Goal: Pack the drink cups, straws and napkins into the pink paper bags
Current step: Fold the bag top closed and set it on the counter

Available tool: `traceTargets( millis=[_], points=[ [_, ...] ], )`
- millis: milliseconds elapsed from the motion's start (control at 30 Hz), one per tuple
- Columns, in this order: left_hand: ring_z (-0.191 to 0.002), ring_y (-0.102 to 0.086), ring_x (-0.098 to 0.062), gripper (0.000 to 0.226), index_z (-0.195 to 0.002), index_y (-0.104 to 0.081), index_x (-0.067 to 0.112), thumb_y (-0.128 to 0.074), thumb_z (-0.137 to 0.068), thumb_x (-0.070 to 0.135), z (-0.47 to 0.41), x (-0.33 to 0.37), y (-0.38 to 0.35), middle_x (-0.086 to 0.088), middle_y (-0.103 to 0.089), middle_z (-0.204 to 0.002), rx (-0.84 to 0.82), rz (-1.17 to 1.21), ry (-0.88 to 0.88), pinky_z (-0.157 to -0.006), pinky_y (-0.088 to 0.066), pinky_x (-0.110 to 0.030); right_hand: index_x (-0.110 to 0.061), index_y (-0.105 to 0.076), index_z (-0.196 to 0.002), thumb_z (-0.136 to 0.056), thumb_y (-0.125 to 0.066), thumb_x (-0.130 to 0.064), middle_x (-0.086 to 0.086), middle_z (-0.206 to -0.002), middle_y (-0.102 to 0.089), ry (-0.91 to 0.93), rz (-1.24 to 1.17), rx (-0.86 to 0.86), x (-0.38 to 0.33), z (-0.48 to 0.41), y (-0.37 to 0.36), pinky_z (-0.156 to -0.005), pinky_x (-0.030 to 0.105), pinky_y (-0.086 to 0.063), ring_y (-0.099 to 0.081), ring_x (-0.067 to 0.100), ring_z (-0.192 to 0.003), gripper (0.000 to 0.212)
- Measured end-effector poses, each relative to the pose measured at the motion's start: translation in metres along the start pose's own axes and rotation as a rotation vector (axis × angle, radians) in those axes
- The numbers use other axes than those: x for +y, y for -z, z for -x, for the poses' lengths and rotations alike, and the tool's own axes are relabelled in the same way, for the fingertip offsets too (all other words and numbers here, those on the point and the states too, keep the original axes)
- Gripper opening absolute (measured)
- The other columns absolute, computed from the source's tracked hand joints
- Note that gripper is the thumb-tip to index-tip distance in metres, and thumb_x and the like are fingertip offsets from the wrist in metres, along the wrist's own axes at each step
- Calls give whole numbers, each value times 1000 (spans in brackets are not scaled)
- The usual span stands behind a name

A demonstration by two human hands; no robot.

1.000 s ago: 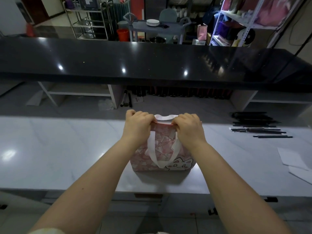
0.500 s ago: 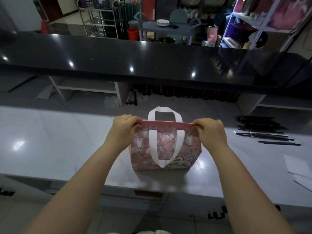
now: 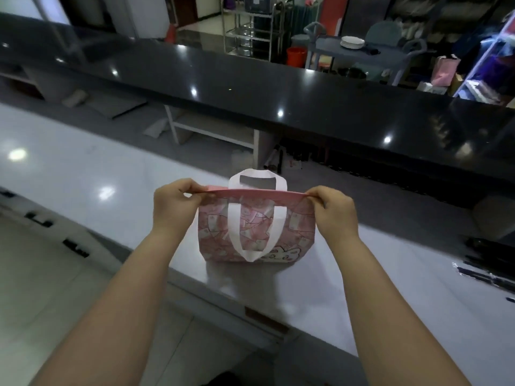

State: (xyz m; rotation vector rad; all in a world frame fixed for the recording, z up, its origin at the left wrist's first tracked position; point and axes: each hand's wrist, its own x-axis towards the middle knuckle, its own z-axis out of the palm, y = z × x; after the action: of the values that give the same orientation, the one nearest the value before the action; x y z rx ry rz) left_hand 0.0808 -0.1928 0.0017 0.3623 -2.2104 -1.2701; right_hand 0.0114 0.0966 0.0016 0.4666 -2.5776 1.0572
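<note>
Indoors, white counter [image 3: 83, 174], both hands' grip pinching pink bag [image 3: 256, 232] rim, left hand [image 3: 175, 207], right hand [image 3: 333, 213]

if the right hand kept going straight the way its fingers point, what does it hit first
The right hand pinches the pink bag at its top right corner, fingers pointing left along the rim. Going on, it would likely meet the white handle first, though depth is unclear.

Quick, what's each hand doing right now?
Left hand: closed, pinching the left end of the bag rim.
Right hand: closed, pinching the right end.
</note>
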Motion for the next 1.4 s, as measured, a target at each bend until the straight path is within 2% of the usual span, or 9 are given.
traceTargets(
  millis=[200,333,400,533,667,867,1033,1267,1400],
  points=[
    [-102,-63,6,38,-98,-69,52,-77,-82,19,7,-26,28,24,-70,-105,2,120,89,-91,-52,-20,-41,-63,-118,-90,-66,-14,-18,-116,-63,-195,-498,-95,-3,-7,-45,-85,32,-56,-61,2,-103,39],
    [-122,-54,-10,83,-135,-43,50,-86,-65,41,50,-65,20,8,-51,-140,-114,316,344,-94,-51,-33,-51,-39,-138,-76,-81,-16,-13,-140,-51,-377,-754,-217,26,38,-71,-94,33,-50,-51,7,-124,83],
    [-121,-55,-16,91,-141,-39,36,-88,-65,30,77,-81,2,3,-51,-140,-202,372,470,-92,-53,-33,-45,-35,-141,-73,-82,-9,-7,-140,-50,-497,-780,-311,38,55,-86,-96,41,-51,-51,16,-125,90],
    [-112,-60,-17,69,-136,-46,24,-70,-79,-8,93,-95,-25,0,-61,-125,-45,421,551,-73,-53,-13,-38,-32,-143,-74,-80,-1,0,-138,-51,-567,-815,-298,34,59,-110,-86,29,-53,-55,13,-118,92],
    [-104,-62,-16,54,-132,-53,19,-64,-85,-4,77,-97,-8,6,-66,-112,147,398,520,-63,-52,-12,-42,-32,-141,-78,-77,-4,-5,-138,-50,-455,-832,-329,1,41,-130,-83,22,-52,-54,-3,-112,87],
    [-102,-59,-6,63,-140,-43,20,-68,-85,-1,52,-100,83,-1,-60,-120,430,412,453,-69,-52,-10,-47,-37,-136,-79,-77,-7,-6,-135,-54,-278,-961,-422,-104,1,-168,-75,15,-54,-59,-2,-108,81],
    [-103,-58,3,60,-138,-39,22,-70,-87,13,28,-97,191,3,-57,-127,659,421,335,-76,-53,-14,-54,-41,-127,-80,-77,-11,-7,-126,-61,-91,-1044,-547,-226,-26,-213,-84,33,-58,-64,5,-105,74],
    [-116,-59,-22,56,-138,-47,27,-71,-87,24,-7,-123,404,-1,-60,-129,823,353,241,-96,-51,-47,-53,-30,-136,-91,-63,-7,-13,-124,-60,163,-1114,-741,-433,-42,-310,-68,18,-55,-64,-3,-100,73],
    [-116,-57,-18,51,-136,-46,33,-67,-90,31,-29,-145,525,3,-57,-128,859,253,186,-93,-52,-40,-54,-26,-137,-92,-63,-11,-13,-127,-57,209,-1160,-777,-551,-43,-366,-74,20,-55,-62,-2,-103,73]
  ],
)
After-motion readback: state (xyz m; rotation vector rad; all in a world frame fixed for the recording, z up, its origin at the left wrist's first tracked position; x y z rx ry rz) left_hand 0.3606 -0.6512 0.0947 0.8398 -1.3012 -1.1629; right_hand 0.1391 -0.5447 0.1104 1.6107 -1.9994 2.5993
